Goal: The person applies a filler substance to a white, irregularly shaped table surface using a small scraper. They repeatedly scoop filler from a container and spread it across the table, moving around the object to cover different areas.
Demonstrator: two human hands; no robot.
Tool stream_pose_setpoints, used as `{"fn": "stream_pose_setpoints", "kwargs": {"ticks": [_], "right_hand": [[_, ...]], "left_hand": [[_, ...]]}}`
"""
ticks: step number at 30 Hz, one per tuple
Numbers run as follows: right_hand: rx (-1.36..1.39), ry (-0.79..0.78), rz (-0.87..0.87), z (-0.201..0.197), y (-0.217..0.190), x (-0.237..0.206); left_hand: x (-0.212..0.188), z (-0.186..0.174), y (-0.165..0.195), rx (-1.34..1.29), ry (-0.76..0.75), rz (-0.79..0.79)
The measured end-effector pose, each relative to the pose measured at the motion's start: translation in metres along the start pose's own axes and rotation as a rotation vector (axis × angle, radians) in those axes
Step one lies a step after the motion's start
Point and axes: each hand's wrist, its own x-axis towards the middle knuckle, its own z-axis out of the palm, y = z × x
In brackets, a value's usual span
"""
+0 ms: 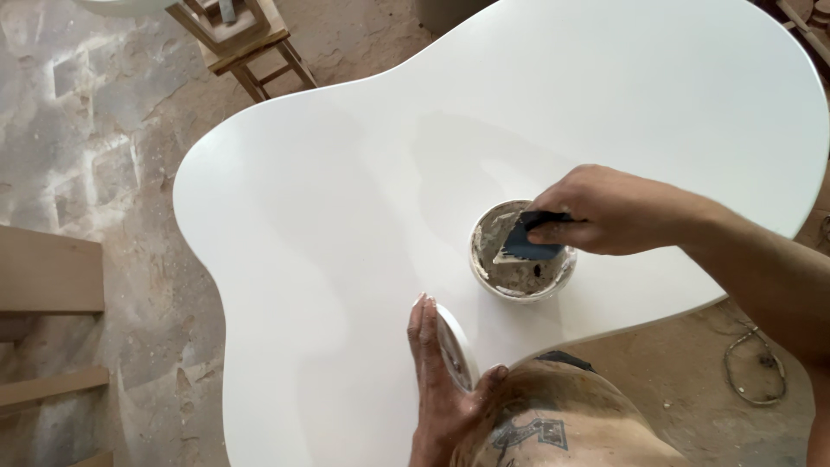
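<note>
The right hand's (605, 212) fingers are pinching a dark blue putty spreader (526, 242), dipping its pale edge into a small round tub of grey filler (522, 259) that is sitting on the white curved tabletop (346, 199), near its front edge. The left hand's (441, 380) fingers are lying flat and extended while the thumb is hooking round the far side, so the hand is clasping a round white lid (456, 348), held on edge and tilted against the palm, just beside the tub. Round them the smooth panel is spreading wide over a dusty concrete floor (104, 173), with a wooden stool (242, 39) beyond it and wooden boards (47, 277) at the left. As a judgement: the loaded spreader could be dripping filler onto the clean white finish if lifted carelessly, and the tub, unsteadied by either hand, might be sliding or tipping under a hard scrape.
</note>
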Motion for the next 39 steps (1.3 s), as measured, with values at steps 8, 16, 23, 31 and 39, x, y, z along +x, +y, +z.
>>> {"fn": "stream_pose_setpoints", "kwargs": {"ticks": [8, 16, 23, 31, 39], "right_hand": [[0.44, 0.22, -0.444, -0.002, 0.092, -0.044], [0.597, 0.509, -0.393, 0.017, 0.159, -0.114], [0.303, 0.521, -0.547, 0.055, 0.099, -0.073], [-0.367, 0.13, -0.068, 0.075, 0.02, -0.002], [-0.392, 0.12, 0.029, 0.091, 0.007, 0.02]], "left_hand": [[0.033, -0.007, 0.046, 0.018, 0.063, 0.213], [0.075, 0.008, 0.075, 0.225, 0.047, 0.412], [0.075, 0.018, 0.021, -0.217, 0.2, 0.11], [0.06, 0.043, 0.01, -0.442, 0.11, -0.038], [0.036, 0.051, 0.019, -0.683, -0.056, -0.019]]}}
